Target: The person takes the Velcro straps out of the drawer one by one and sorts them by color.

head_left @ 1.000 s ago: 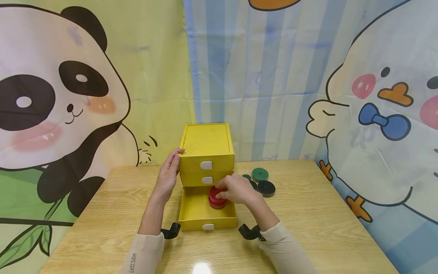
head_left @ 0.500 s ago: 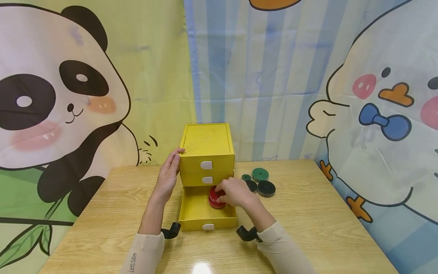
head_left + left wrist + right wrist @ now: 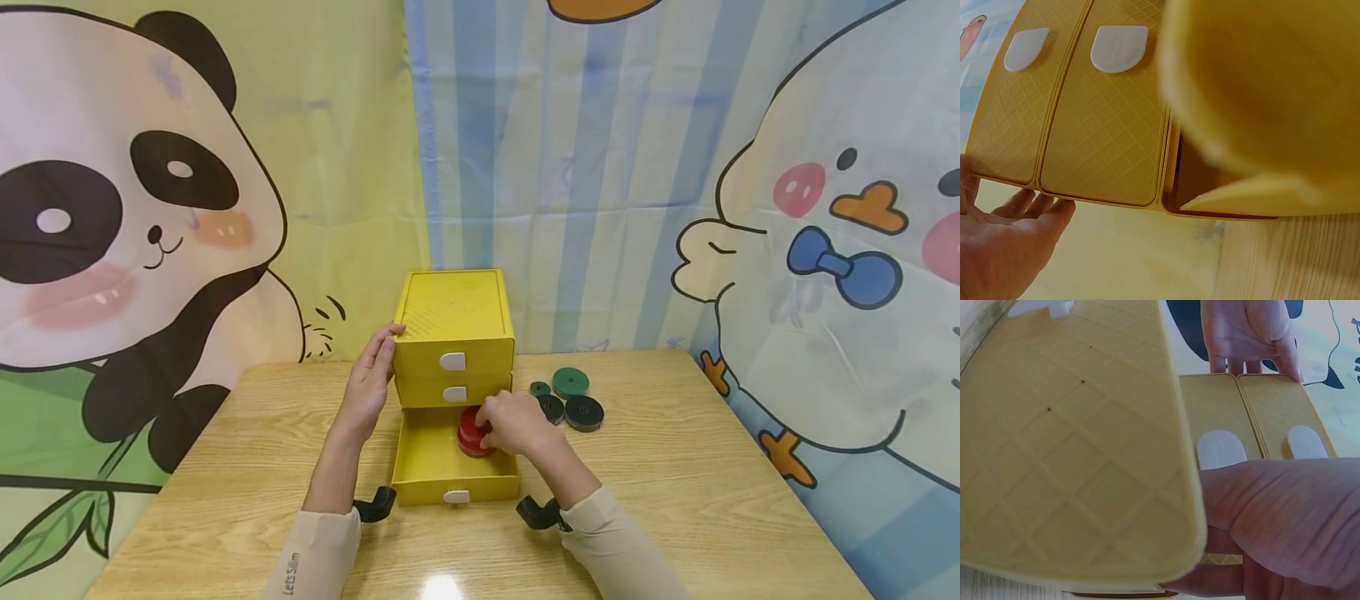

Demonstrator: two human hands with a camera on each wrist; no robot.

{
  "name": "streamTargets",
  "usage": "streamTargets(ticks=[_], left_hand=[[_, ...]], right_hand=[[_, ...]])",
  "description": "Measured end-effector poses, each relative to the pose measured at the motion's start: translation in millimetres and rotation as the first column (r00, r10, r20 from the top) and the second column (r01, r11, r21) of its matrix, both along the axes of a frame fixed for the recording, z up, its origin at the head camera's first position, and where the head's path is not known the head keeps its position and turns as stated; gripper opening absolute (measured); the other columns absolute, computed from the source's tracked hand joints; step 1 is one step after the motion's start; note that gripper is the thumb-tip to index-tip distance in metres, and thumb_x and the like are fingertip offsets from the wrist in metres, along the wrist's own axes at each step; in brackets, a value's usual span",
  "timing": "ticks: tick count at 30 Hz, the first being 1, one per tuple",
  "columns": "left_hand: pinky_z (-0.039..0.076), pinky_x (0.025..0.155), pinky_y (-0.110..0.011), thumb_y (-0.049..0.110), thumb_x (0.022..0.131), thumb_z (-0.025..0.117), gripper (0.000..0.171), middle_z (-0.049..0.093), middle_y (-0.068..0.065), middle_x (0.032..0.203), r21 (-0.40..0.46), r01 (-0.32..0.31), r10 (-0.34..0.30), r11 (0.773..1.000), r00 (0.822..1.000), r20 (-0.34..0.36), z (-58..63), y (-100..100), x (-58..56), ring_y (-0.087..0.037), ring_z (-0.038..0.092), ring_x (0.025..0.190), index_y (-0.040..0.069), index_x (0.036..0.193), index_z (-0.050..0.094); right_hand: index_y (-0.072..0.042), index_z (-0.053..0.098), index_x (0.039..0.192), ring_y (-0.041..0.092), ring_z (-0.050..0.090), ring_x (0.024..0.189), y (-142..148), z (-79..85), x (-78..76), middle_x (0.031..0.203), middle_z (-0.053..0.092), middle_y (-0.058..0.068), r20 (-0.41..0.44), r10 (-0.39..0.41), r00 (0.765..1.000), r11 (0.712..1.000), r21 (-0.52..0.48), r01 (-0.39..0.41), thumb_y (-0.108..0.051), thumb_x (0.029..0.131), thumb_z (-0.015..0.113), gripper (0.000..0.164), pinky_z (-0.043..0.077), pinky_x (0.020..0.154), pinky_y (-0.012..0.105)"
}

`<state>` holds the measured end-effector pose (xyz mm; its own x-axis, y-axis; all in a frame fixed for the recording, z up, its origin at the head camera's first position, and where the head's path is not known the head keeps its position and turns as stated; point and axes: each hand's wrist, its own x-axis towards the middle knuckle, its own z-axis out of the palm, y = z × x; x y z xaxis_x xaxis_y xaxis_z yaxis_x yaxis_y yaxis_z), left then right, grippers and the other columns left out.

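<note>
A yellow drawer box [image 3: 453, 304] stands on the table, its bottom drawer [image 3: 420, 454] pulled out. Against the box's left side rests my left hand [image 3: 369, 379], fingers extended along the side, with the tips near the top edge; the left wrist view shows the fingertips touching the side. Inside the drawer, toward the right, red rolls [image 3: 468, 433] appear stacked. My right hand [image 3: 517, 421] reaches over the drawer's right wall and pinches the red rolls at their right side. In the right wrist view the drawer front [image 3: 1085, 456] hides the fingertips and rolls.
Right of the box lie a large green roll [image 3: 570, 382], a small green roll [image 3: 539, 388] and two black rolls, one [image 3: 583, 413] beside the other [image 3: 551, 408]. A printed curtain [image 3: 615, 192] hangs behind the wooden table [image 3: 675, 492].
My right hand has shifted slightly to the right and toward me, uncovering the small green roll and one black roll. The red rolls stay nearly in place. My left hand has not moved.
</note>
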<state>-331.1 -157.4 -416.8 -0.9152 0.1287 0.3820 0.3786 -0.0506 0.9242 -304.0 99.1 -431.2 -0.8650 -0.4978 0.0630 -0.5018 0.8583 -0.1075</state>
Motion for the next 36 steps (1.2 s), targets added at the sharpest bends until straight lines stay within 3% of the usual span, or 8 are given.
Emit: streamTargets(ticks=[4,8,12,18,26,32,36], left_hand=[[0.029,0.120,-0.052,0.046,0.112,0.039,0.049,0.046,-0.004,0.150,0.001,-0.001,0.001,1.000,1.000,0.004,0.2,0,0.0,-0.021,0.046,0.130,0.016,0.150,0.046],[0.029,0.120,-0.051,0.046,0.112,0.039,0.049,0.044,-0.003,0.153,0.005,0.002,-0.002,1.000,1.000,0.015,0.1,-1,0.3,-0.021,0.045,0.132,0.017,0.151,0.046],[0.029,0.120,-0.051,0.046,0.112,0.039,0.049,0.045,-0.003,0.151,0.006,0.002,-0.003,1.000,1.000,0.016,0.0,-1,0.5,-0.021,0.046,0.133,0.017,0.151,0.046],[0.029,0.121,-0.051,0.046,0.112,0.039,0.049,0.048,-0.004,0.147,0.012,0.005,-0.005,1.000,1.000,0.009,0.3,0,0.4,-0.021,0.046,0.132,0.016,0.150,0.046],[0.028,0.121,-0.052,0.046,0.112,0.040,0.049,0.046,-0.003,0.151,0.012,0.001,-0.001,1.000,1.000,0.010,1.3,1,1.0,-0.020,0.046,0.132,0.016,0.150,0.047],[0.028,0.122,-0.053,0.046,0.112,0.041,0.049,0.044,-0.003,0.154,0.016,0.004,-0.004,1.000,1.000,0.010,1.5,1,0.3,-0.021,0.045,0.133,0.016,0.150,0.047],[0.026,0.123,-0.054,0.046,0.112,0.040,0.049,0.040,0.000,0.158,0.014,0.005,-0.005,1.000,1.000,0.012,1.1,0,0.3,-0.020,0.042,0.138,0.016,0.150,0.047]], right_hand=[[-0.025,0.083,0.100,0.013,0.062,0.083,0,0.4,0.0,0.096,0.076,-0.007,0.008,0.010,1.000,1.000,-0.008,-0.010,-0.033,0.080,0.091,0.023,0.051,0.070,0.031],[-0.026,0.080,0.086,0.011,0.058,0.077,1,0.4,-0.3,0.084,0.072,-0.010,0.022,0.038,0.999,0.999,-0.026,-0.038,-0.034,0.079,0.092,0.016,0.048,0.066,0.030],[-0.026,0.072,0.076,0.011,0.056,0.075,0,-0.4,-0.2,0.078,0.066,-0.012,0.046,0.055,0.997,0.998,-0.032,-0.053,-0.037,0.076,0.094,0.025,0.045,0.064,0.030],[-0.024,0.069,0.082,0.013,0.054,0.078,0,-3.0,0.0,0.084,0.065,-0.009,0.078,0.041,0.996,0.999,-0.024,-0.040,-0.035,0.075,0.095,0.029,0.046,0.066,0.029],[-0.023,0.075,0.094,0.013,0.057,0.081,3,-1.1,0.2,0.092,0.070,-0.007,0.083,0.050,0.995,0.998,-0.038,-0.047,-0.034,0.079,0.093,0.025,0.048,0.069,0.029],[-0.024,0.079,0.096,0.012,0.059,0.087,16,5.2,-1.5,0.095,0.073,-0.010,0.108,0.102,0.989,0.987,-0.134,-0.087,-0.038,0.078,0.093,0.026,0.051,0.076,0.031],[-0.023,0.080,0.096,0.014,0.062,0.087,30,12.8,-3.0,0.095,0.074,-0.010,0.136,0.155,0.979,0.961,-0.249,-0.117,-0.037,0.078,0.093,0.026,0.053,0.077,0.031]])
